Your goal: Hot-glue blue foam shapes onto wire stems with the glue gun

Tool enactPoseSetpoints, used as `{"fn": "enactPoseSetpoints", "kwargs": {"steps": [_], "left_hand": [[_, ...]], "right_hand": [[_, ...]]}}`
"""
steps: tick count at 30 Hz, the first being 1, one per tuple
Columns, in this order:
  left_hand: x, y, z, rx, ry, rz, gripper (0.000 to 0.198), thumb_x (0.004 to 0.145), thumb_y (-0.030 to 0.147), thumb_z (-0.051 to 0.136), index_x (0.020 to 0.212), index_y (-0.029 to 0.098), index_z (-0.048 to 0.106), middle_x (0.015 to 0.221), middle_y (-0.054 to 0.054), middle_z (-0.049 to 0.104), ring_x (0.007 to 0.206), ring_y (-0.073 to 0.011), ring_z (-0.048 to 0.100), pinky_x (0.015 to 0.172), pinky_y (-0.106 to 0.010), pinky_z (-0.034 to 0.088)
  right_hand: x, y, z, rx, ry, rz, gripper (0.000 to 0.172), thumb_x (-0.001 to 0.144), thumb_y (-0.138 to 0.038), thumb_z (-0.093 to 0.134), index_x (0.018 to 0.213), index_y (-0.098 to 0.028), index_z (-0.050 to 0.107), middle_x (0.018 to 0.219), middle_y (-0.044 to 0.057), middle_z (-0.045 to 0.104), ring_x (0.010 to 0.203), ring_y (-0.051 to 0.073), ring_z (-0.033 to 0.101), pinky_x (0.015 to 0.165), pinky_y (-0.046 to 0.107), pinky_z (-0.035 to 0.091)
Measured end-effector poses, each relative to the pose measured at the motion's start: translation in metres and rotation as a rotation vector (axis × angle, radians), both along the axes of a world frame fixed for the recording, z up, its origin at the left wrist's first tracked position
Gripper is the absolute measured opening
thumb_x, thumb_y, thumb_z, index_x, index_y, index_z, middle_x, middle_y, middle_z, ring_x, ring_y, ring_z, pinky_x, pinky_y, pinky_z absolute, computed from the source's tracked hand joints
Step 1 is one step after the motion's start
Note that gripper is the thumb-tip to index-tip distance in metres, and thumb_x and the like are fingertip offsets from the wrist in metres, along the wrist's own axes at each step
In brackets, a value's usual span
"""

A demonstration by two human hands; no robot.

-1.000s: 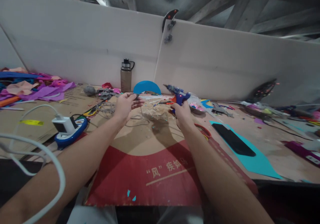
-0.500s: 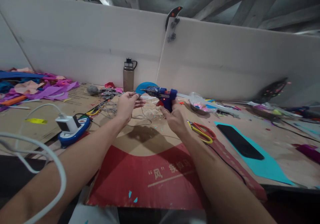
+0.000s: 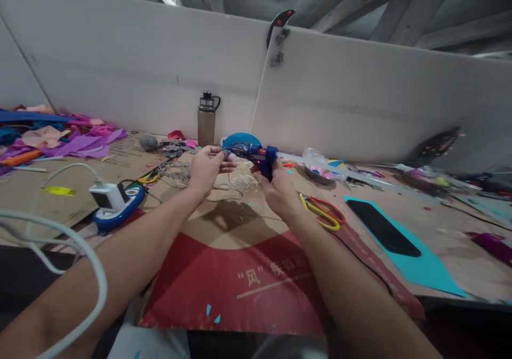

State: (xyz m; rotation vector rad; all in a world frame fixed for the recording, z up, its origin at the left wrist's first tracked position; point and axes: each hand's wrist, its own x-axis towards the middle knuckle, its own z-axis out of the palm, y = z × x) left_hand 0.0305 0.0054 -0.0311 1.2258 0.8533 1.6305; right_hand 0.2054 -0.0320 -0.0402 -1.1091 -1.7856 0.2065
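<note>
My right hand [image 3: 278, 188] is wrapped round the handle of a blue glue gun [image 3: 264, 157], which points left with a long clear glue stick [image 3: 294, 159] out of its back. My left hand [image 3: 210, 169] pinches a small dark piece [image 3: 224, 152] between thumb and forefinger, its other fingers stretched out to the right. The gun's nozzle is at these fingertips; whether it touches the piece is too small to tell. Both hands are above a red and tan cardboard sheet [image 3: 232, 289].
Scissors [image 3: 324, 212] lie right of my right hand, near a black phone [image 3: 384, 225] on turquoise sheet. A bottle [image 3: 206, 121] stands at the back. Left are a blue power strip [image 3: 120, 212], white cables and tangled string [image 3: 176, 172]. Colourful scraps [image 3: 80, 143] lie far left.
The glue gun has moved slightly left and down, bringing its nozzle to my left fingertips. My left hand has shifted slightly right, still pinching the piece.
</note>
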Motion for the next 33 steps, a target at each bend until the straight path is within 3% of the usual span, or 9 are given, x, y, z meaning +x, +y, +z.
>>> {"fn": "enactPoseSetpoints", "kwargs": {"steps": [10,24,33], "left_hand": [[0.0006,-0.0012,-0.0002,0.008,0.014,-0.004,0.014,0.076,0.02,0.062,0.081,0.015,0.05,0.065,-0.004,0.066,0.055,-0.016,0.067,0.058,-0.03,0.057],[-0.0012,-0.0002,-0.0011,0.037,-0.022,-0.024,0.016,0.075,0.023,0.062,0.08,0.016,0.049,0.066,-0.003,0.066,0.056,-0.0157,0.067,0.058,-0.029,0.056],[-0.0013,-0.0028,0.0016,0.027,-0.035,-0.005,0.016,0.075,0.024,0.063,0.081,0.016,0.05,0.068,-0.003,0.066,0.058,-0.0152,0.067,0.061,-0.03,0.057]], "right_hand": [[-0.0018,-0.0012,0.001,-0.007,-0.029,-0.008,0.033,0.083,-0.027,0.052,0.114,-0.019,0.052,0.103,0.012,0.064,0.089,0.025,0.058,0.08,0.04,0.044],[-0.0013,-0.0021,0.0013,0.011,-0.045,-0.03,0.028,0.083,-0.027,0.051,0.11,-0.019,0.053,0.096,0.01,0.064,0.083,0.023,0.058,0.077,0.039,0.045],[-0.0005,-0.0017,0.0016,0.001,-0.058,-0.067,0.034,0.082,-0.027,0.052,0.115,-0.019,0.052,0.101,0.012,0.064,0.089,0.026,0.059,0.079,0.04,0.045]]}}
